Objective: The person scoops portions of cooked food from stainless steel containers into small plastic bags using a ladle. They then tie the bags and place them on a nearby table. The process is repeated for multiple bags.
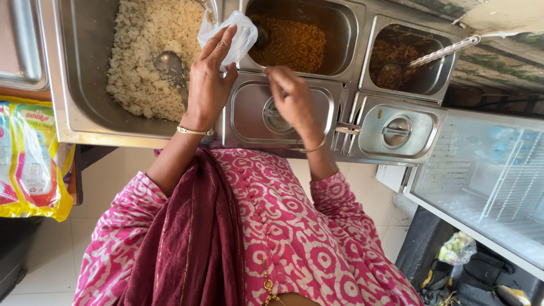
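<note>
A thin clear plastic bag (229, 35) is held up by the left hand (208, 79), fingers closed loosely on it, above the rim between the rice tray (79, 85) and the tray of orange-brown food (294, 42). The bag looks empty; filling appears not yet begun. The right hand (292, 99), beside the bag over a lidded pan (275, 116), is pinched, perhaps on the bag's edge; this cannot be told. A ladle (170, 65) lies in the rice, untouched.

Yellow printed packet (28, 158), far left
</note>
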